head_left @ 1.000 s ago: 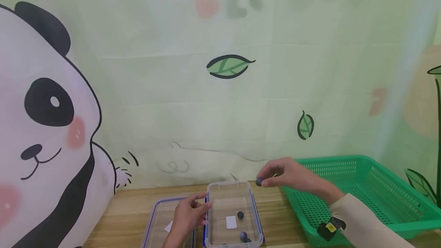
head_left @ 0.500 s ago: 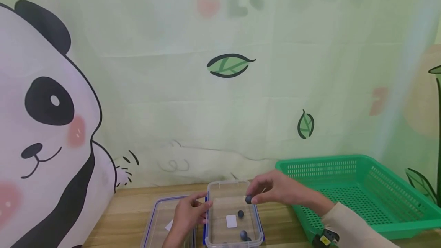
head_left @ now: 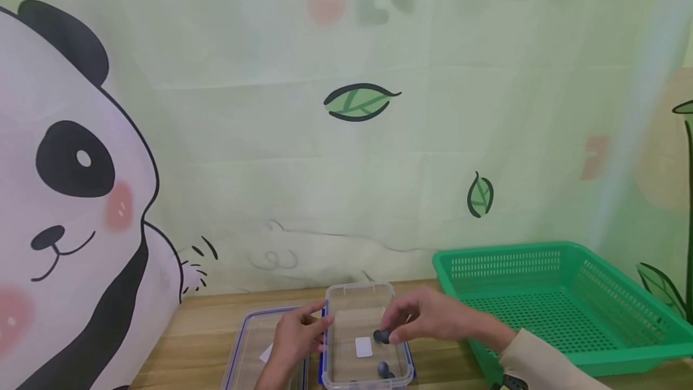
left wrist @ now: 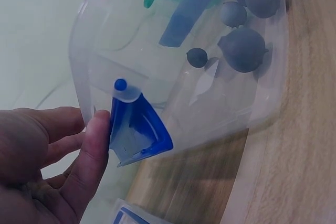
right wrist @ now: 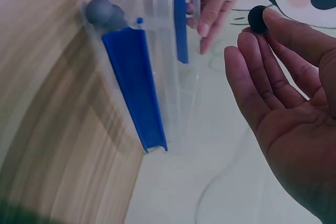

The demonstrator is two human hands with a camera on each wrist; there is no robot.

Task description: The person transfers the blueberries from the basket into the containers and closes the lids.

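Note:
My right hand (head_left: 428,321) pinches a dark blueberry (right wrist: 257,20) between thumb and fingertips, above the right side of a clear plastic box (head_left: 346,372). In the head view, that berry overlaps another berry (head_left: 377,336) in the box. Several more blueberries (left wrist: 244,50) sit on the box floor, with a white square (head_left: 364,347) near them. My left hand (head_left: 296,336) holds the box's left wall, thumb beside a blue latch flap (left wrist: 152,129) in the left wrist view. The right wrist view shows blue flaps (right wrist: 135,85) hanging from the box sides.
A clear lid (head_left: 246,342) with a blue seal lies left of the box on the wooden table (head_left: 200,324). At the right stands a green slotted basket (head_left: 541,354). A printed cloth (head_left: 243,137) with a panda hangs behind.
My right hand has moved left and down from beside the basket to over the box, carrying the blueberry. The left hand stays on the box wall.

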